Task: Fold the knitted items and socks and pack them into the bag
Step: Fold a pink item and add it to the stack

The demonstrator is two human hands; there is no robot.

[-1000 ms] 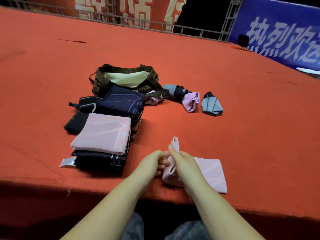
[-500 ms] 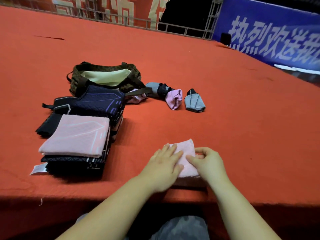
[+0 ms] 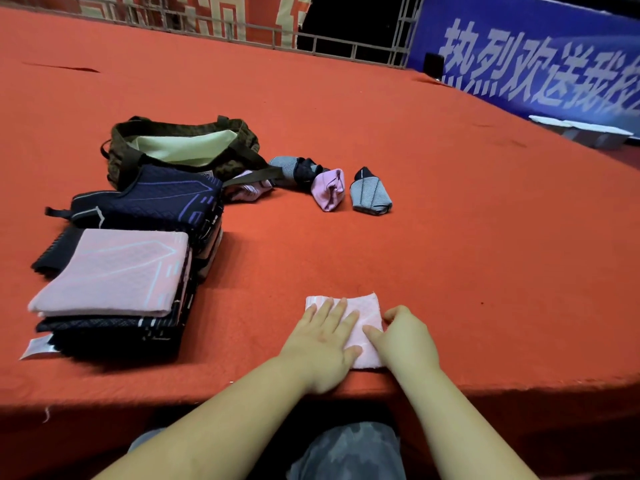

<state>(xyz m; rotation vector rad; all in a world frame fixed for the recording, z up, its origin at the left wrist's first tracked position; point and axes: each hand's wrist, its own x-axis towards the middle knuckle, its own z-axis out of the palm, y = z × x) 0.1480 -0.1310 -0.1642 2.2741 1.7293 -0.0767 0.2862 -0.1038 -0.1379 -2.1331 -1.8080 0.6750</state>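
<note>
While both hands work near the front edge of the red table (image 3: 433,209), we see the left hand (image 3: 320,344) lying flat on the folded pink sock (image 3: 363,306), fingers straight and spread, pressing it down. Right hand (image 3: 407,337) sits at the sock's right edge, fingers bent, index fingertip on the fabric; whether it pinches the edge we cannot tell. Stack of folded knitted items (image 3: 114,292) sits at left, pink piece on top, dark ones under. Navy knitted piece (image 3: 166,199) lies just behind it, against the open camo bag (image 3: 183,147), pale lining showing. Right of the bag: grey-black rolled socks (image 3: 294,169), pink rolled sock (image 3: 329,188), grey rolled sock (image 3: 369,197), close together, well apart from the hands. Blue banner (image 3: 536,57) at far right.
</note>
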